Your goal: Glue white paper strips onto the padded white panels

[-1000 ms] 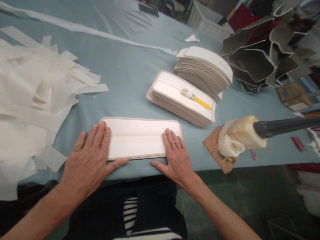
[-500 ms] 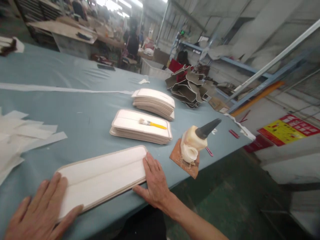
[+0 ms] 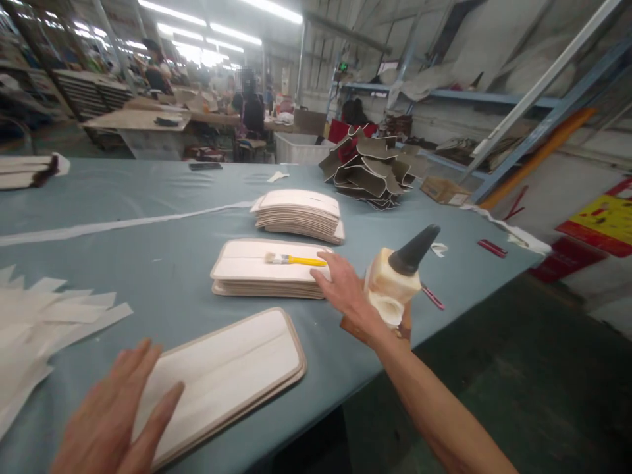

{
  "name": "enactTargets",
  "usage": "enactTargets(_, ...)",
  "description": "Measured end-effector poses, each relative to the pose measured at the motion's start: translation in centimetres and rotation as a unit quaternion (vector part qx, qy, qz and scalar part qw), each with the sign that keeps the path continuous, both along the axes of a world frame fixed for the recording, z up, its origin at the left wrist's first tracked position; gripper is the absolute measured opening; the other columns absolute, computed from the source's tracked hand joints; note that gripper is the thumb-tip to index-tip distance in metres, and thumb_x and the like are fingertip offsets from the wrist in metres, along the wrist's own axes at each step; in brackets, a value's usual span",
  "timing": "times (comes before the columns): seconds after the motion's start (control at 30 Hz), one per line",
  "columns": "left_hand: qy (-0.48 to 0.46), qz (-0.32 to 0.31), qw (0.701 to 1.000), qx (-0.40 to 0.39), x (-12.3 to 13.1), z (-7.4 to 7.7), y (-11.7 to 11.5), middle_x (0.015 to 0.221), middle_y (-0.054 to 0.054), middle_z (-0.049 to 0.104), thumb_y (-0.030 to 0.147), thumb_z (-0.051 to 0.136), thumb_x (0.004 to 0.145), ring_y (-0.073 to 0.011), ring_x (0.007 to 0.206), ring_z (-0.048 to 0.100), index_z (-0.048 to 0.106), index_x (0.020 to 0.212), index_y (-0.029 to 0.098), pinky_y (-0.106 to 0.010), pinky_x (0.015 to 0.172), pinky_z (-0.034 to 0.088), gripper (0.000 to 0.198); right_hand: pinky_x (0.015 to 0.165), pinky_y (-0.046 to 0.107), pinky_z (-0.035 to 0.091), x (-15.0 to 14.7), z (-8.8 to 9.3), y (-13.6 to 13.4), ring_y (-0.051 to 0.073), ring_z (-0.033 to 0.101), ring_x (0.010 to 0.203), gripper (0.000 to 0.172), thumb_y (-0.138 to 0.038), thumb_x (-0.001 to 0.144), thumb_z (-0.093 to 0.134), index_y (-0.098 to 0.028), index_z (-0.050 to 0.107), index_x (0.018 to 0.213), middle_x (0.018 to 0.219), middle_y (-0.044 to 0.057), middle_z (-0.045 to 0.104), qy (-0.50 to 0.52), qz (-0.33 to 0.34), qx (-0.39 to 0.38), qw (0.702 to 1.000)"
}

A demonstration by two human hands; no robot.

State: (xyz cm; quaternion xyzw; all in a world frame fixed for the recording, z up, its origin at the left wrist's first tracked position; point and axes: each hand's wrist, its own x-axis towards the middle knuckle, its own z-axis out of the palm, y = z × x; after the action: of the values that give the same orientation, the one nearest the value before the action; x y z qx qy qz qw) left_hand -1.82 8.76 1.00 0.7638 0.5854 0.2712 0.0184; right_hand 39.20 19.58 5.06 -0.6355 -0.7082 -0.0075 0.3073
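Note:
My left hand (image 3: 118, 415), fingers spread, is over the left end of a small stack of white panels with beige edges (image 3: 237, 368) at the table's near side. Whether it touches them I cannot tell. Farther off, a yellow-handled paintbrush (image 3: 299, 261) lies across a thicker stack of similar panels (image 3: 237, 260). At the end of its handle is my right hand (image 3: 343, 283), thumb and fingers apart on either side of it. Just right of that hand stands a cream plastic glue container with a black cone top (image 3: 395, 280), on a brown board (image 3: 355, 331) partly hidden by my forearm.
Behind the brush stack is another stack of panels (image 3: 296, 214). White strips (image 3: 34, 329) are heaped at left. Dark cut pieces (image 3: 368, 171) pile up at the back, near a cardboard box (image 3: 444, 191). A pink cutter (image 3: 433, 296) lies by the table's right edge. People sit in the background.
My right hand has left the near panels and moved forward to the brush handle. My left hand has shifted slightly right over the panels. The view has tilted up.

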Motion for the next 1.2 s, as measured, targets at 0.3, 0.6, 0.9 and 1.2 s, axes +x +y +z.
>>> enactTargets(0.3, 0.091, -0.133, 0.985, 0.065, 14.5, 4.0, 11.2, 0.159, -0.017, 0.06, 0.035, 0.043, 0.107, -0.0348, 0.15, 0.055, 0.055, 0.149, 0.014, -0.058, 0.122, 0.05, 0.047, 0.101, 0.039, 0.046, 1.9, -0.5, 4.9, 0.027, 0.065, 0.116, 0.024, -0.03, 0.104, 0.064, -0.019, 0.076, 0.122, 0.122, 0.013, 0.074, -0.058, 0.05, -0.107, 0.991)
enactTargets(0.6, 0.125, -0.119, 0.984, 0.052, 16.9, 1.5, 13.5, 0.144, -0.015, 0.068, 0.023, 0.053, 0.101, -0.0324, 0.129, 0.063, 0.062, 0.136, 0.017, -0.051, 0.113, 0.054, 0.037, 0.075, 0.03, 0.037, 3.0, 2.1, 7.5, 0.02, 0.062, 0.088, 0.008, -0.027, 0.096, 0.074, -0.019, 0.074, 0.096, 0.101, 0.007, 0.075, -0.076, 0.136, -0.21, 0.965)
enactTargets(0.9, 0.103, -0.095, 0.989, 0.047, 17.8, 1.5, 13.2, 0.139, -0.015, 0.067, 0.022, 0.056, 0.099, -0.0328, 0.126, 0.06, 0.062, 0.136, 0.016, -0.051, 0.11, 0.052, 0.038, 0.059, 0.025, 0.04, 3.5, 6.2, 8.7, 0.014, 0.059, 0.066, 0.031, -0.045, 0.099, 0.063, -0.018, 0.072, 0.108, 0.081, 0.004, 0.076, 0.039, 0.151, -0.286, 0.945)
enactTargets(1.2, 0.08, -0.102, 0.991, 0.022, 17.9, 1.6, 12.8, 0.136, -0.015, 0.066, 0.02, 0.053, 0.099, -0.0323, 0.125, 0.057, 0.06, 0.135, 0.015, -0.051, 0.112, 0.049, 0.037, 0.053, 0.027, 0.038, -4.5, 5.3, 8.8, 0.014, 0.052, 0.054, 0.038, -0.059, 0.085, 0.071, -0.021, 0.07, 0.081, 0.062, -0.001, 0.066, 0.276, 0.081, -0.116, 0.951)
